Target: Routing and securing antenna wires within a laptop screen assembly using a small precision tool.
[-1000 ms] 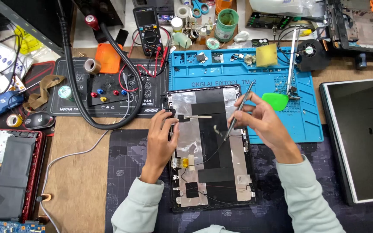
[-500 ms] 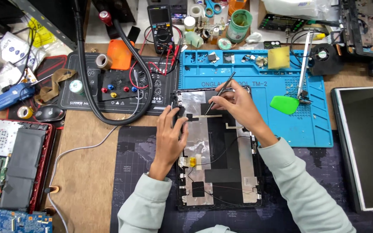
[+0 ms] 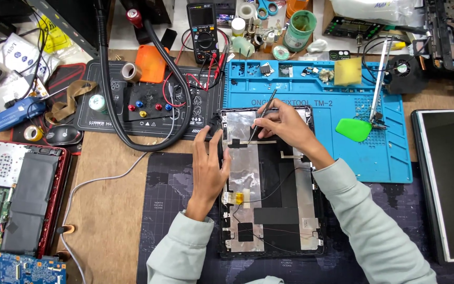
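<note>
Flat on the dark desk mat lies the opened laptop lid shell (image 3: 269, 179), a black rectangle lined with crinkled silver foil, thin black wires looping across it. The left hand (image 3: 208, 168) lies open, fingers spread flat along its left edge, pinning it down. The right hand (image 3: 285, 126) pinches slim metal tweezers (image 3: 262, 113), tip touching the foil near the far edge. Just beyond sits the ribbed blue silicone work mat (image 3: 390, 158).
</note>
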